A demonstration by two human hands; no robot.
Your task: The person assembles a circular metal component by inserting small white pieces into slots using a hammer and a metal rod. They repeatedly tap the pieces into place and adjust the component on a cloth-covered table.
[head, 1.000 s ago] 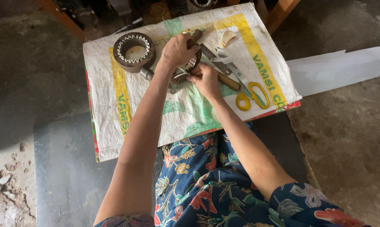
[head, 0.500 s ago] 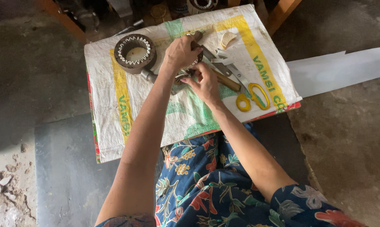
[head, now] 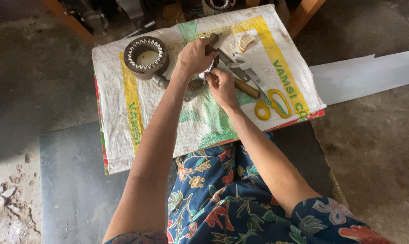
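My left hand (head: 193, 58) grips a small round toothed metal part (head: 196, 83) from above, near the middle of a white woven sack (head: 136, 126) spread over a low table. My right hand (head: 221, 86) is closed right beside it, its fingers pinching at the same part, where a thin light strip shows between the two hands. The part is mostly hidden under my hands. A ring-shaped metal core (head: 146, 56) with inner teeth lies to the left of my left hand.
Yellow-handled scissors (head: 270, 101) and a wooden-handled tool (head: 245, 88) lie right of my hands. A small ribbed tan piece (head: 246, 42) sits at the far edge. White sheets (head: 367, 74) lie on the floor at the right. Wooden legs and metal parts stand beyond the table.
My hands have stayed on the small part with only slight finger movement. The view has shifted a little.
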